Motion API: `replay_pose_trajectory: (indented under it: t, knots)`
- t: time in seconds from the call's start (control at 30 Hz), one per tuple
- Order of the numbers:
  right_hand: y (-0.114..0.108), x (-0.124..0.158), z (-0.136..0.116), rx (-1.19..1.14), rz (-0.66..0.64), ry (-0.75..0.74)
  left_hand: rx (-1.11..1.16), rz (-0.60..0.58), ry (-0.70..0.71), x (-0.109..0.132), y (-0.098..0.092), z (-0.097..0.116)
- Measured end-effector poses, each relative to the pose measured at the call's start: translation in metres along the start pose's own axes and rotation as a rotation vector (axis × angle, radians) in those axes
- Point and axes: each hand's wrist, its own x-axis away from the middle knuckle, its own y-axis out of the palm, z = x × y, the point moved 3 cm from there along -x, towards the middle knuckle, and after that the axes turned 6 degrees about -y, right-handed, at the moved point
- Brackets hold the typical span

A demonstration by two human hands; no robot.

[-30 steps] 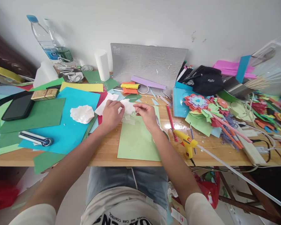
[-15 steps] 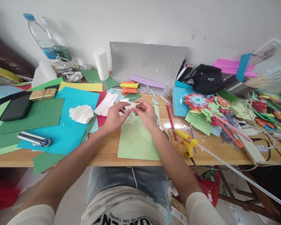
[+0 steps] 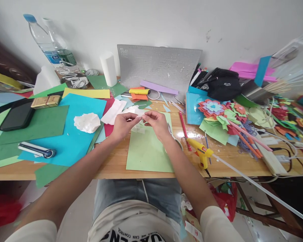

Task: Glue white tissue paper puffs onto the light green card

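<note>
Left: crumpled white piece [image 3: 87, 123] on blue sheet [image 3: 74, 148], apparently shaped. Centre: left hand [image 3: 125, 125], then right hand [image 3: 157, 125], thumbs and fingertips pinching white paper [image 3: 133, 110] near green sheet's [image 3: 148, 153] far edge; folds too small to tell. Judge handwork midway, unfinished. Right: assembled paper flowers [image 3: 213, 107].

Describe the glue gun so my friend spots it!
On the wooden table, find the pale green sheet at front centre. Right of it lies the glue gun: bright yellow, with a long whitish stick out its back, unlike the slim red tool beside it.
</note>
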Motion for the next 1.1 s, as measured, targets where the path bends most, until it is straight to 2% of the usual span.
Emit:
replay_pose_trajectory:
  t: [0.37, 0.53, 0.73, 1.1]
  knots:
    - [0.0, -0.002, 0.003, 0.073, -0.017, -0.138, 0.018, -0.011, -0.003, 0.002, 0.0, 0.004]
    - [0.0, 0.0, 0.002, 0.208, -0.008, -0.225, -0.009, 0.018, 0.016, 0.0, -0.002, 0.002]
    - [0.002, 0.004, -0.004, 0.301, -0.018, -0.349, -0.008, -0.004, 0.021, 0.001, -0.001, 0.004]
    - [0.003, 0.005, -0.008, 0.348, -0.033, -0.385, -0.025, 0.0, -0.071, 0.0, -0.001, 0.0]
